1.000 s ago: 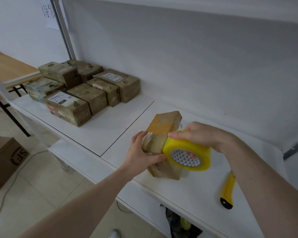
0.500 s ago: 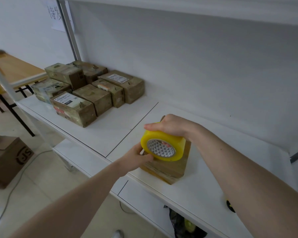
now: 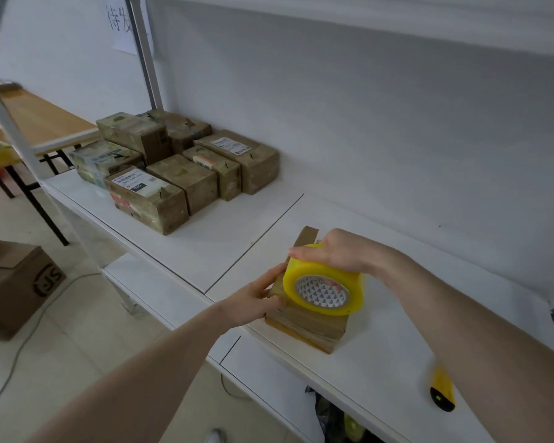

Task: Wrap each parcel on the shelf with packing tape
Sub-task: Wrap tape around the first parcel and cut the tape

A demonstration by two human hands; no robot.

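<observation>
A brown cardboard parcel [image 3: 311, 324] lies on the white shelf [image 3: 237, 238] near its front edge. My left hand [image 3: 256, 298] grips the parcel's left side. My right hand [image 3: 336, 254] grips a yellow roll of packing tape [image 3: 323, 282] from above, fingers inside its core, and holds it over the parcel's top. Several taped parcels [image 3: 173, 167] stand grouped at the shelf's far left.
A yellow utility knife [image 3: 442, 391] lies on the shelf at the right front, by my right forearm. A large brown carton [image 3: 16, 282] sits on the floor at the left. A wooden table [image 3: 36, 119] stands behind the shelf post. A lower shelf [image 3: 160, 292] juts out below.
The parcel, tilted up a second ago, now lies flat on the shelf. My right hand has swung the tape roll up over the parcel's top. My left hand stays on its left side.
</observation>
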